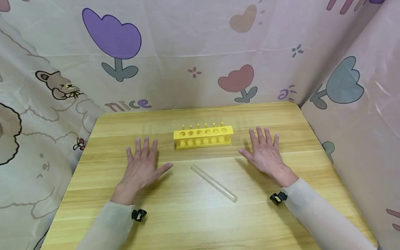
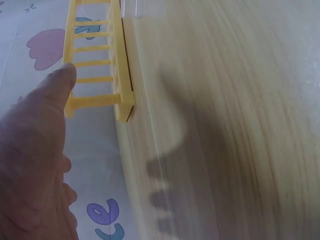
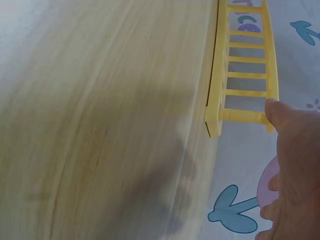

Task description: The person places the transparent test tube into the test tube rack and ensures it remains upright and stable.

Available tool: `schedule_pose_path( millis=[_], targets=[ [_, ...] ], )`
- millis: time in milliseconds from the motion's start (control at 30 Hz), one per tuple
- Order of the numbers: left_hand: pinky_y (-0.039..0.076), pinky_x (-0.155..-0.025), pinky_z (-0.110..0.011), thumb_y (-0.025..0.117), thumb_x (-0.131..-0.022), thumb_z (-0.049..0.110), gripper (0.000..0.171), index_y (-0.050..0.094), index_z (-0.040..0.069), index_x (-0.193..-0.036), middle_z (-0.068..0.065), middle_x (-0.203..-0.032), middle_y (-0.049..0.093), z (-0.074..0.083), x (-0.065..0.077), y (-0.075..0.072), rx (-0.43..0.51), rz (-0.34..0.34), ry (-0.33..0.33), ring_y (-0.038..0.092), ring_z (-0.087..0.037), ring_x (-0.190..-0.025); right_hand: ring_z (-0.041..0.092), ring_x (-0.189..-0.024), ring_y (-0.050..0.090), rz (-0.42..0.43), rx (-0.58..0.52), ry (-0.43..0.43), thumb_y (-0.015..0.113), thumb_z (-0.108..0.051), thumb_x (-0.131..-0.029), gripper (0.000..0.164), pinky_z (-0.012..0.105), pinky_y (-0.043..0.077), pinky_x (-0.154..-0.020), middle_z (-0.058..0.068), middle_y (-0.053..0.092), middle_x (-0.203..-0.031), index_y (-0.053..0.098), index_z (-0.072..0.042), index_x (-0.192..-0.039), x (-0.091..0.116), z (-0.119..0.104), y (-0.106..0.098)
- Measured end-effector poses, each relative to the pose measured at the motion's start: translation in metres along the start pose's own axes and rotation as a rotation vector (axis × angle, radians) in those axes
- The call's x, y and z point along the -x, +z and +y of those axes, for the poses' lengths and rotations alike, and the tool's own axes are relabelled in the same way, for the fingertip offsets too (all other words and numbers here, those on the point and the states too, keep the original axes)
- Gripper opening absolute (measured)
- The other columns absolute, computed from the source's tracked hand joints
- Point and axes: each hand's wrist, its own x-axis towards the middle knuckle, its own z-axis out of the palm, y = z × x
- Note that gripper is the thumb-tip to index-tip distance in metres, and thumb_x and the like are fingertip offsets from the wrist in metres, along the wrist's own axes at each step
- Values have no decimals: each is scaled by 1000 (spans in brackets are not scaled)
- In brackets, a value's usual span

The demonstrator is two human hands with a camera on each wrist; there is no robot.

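Note:
A yellow test tube rack (image 1: 203, 136) with a row of round holes and upright pegs stands toward the back of the table. In front of it a clear glass test tube (image 1: 214, 183) lies slantwise on the wood. The left hand (image 1: 141, 171) is spread palm down, left of the tube, fingers straight and thumb pointing toward it. On the other side, the right hand (image 1: 265, 155) is spread likewise, right of the rack. Neither holds anything. Both wrist views show the rack beyond the thumb, its side bars visible.
The light wooden table (image 1: 175, 225) ends at the back against a curtain (image 1: 178, 41) printed with flowers and the word "nice". More printed cloth hangs at the left and right sides. Small black devices sit at both sleeve cuffs.

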Motion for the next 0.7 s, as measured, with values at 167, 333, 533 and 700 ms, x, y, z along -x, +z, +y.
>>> schedule_pose_path(
  millis=[167, 333, 533, 700],
  targets=[
    [-9, -123, -77, 41, -94, 86, 114, 7, 8, -170, -24, -174, -9, 2, -1, 0, 7, -3, 4, -17, -46, -159, 54, -160, 3, 0, -1, -1, 44, -72, -103, 97, 78, -3, -123, 30, 14, -173, 18, -5, -169, -1, -4, 0],
    [-7, -125, -74, 43, -95, 85, 113, 7, 8, -170, -25, -174, -7, 3, -3, 1, 12, 5, 11, -15, -46, -159, 55, -160, 5, 0, 1, -9, 45, -70, -103, 97, 78, -1, -124, 30, 14, -173, 19, -4, -168, -2, -8, 2],
    [-4, -127, -71, 44, -97, 82, 110, 6, 8, -170, -24, -174, -6, 7, -8, 1, 26, 5, 20, -15, -45, -160, 55, -158, 15, 31, -22, -28, 54, -64, -103, 95, 75, 7, -126, 32, 21, -170, 25, 2, -165, -2, -17, 4],
    [-2, -128, -70, 45, -100, 77, 106, 7, 7, -170, -25, -174, -5, 13, -14, 1, 30, 6, 38, -11, -47, -161, 54, -150, 33, 92, -29, -70, 61, -60, -101, 92, 71, 21, -125, 34, 35, -163, 35, 6, -160, -2, -26, 8]
  ],
)
